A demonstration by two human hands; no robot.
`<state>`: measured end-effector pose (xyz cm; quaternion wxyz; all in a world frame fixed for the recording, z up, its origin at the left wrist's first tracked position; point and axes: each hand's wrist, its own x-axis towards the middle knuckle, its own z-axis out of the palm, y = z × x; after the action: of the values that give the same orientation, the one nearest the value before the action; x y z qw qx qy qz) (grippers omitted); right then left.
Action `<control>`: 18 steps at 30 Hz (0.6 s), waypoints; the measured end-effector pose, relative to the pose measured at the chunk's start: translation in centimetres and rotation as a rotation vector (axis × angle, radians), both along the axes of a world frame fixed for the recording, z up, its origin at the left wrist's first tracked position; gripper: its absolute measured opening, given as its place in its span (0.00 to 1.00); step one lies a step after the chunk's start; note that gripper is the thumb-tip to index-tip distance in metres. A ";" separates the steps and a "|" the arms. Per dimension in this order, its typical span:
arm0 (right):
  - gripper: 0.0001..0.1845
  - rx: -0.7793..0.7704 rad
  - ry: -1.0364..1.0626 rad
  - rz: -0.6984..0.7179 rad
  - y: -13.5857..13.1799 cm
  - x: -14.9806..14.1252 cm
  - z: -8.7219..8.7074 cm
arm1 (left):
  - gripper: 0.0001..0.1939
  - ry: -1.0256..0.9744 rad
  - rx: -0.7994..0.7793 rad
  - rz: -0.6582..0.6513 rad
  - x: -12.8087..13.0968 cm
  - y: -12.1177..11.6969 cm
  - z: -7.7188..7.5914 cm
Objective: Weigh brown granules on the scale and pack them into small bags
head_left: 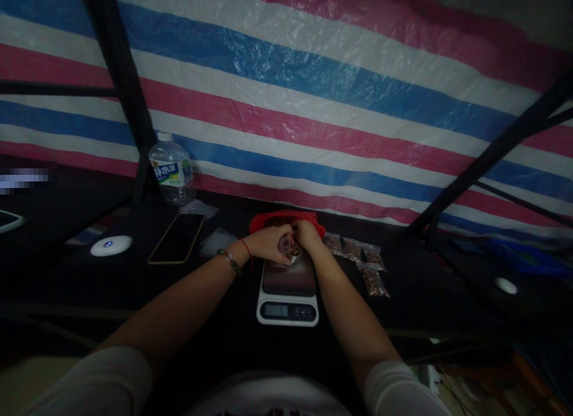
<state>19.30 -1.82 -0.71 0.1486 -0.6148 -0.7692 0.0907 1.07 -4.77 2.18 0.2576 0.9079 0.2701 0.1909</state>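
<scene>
My left hand [267, 244] is closed around a small clear plastic bag [285, 246] above the scale. Some brown pieces [295, 250] show at the bag's side, too small to name. Close beside it, my right hand [308, 234] has its fingers bent together at the front of a red bag [320, 224] full of dark brown pieces. What those fingers hold, if anything, is hidden. Under both hands stands a white kitchen scale [287, 321] with a dark metal plate, its display lit and seeming to read 51.
Several filled clear packets [373, 280] lie right of the scale. To the left are clear empty bags [218, 243], a phone [176, 239], a white oval device [111, 245] and a large clear bottle [172, 171]. Dark metal posts [128, 76] and a striped sheet [290, 123] stand behind.
</scene>
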 end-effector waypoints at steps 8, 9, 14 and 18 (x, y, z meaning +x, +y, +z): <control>0.10 0.006 0.140 -0.017 -0.2 0.1 -0.1 | 0.19 -0.084 0.023 0.092 0.2 0.3 -0.4; 0.10 0.018 0.179 -0.023 -0.1 0.1 -0.1 | 0.19 -0.097 0.028 0.143 0.0 0.6 -0.4; 0.10 0.129 0.357 -0.096 0.0 0.1 -0.3 | 0.21 -0.065 0.088 0.428 -0.7 2.1 -0.8; 0.12 0.190 0.434 -0.083 -0.2 -0.5 -0.1 | 0.21 0.011 0.119 0.511 -0.5 2.5 -1.3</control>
<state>18.80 -2.07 -0.86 0.3710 -0.5953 -0.6985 0.1417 0.57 -2.25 0.84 0.1457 0.8249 0.4803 0.2602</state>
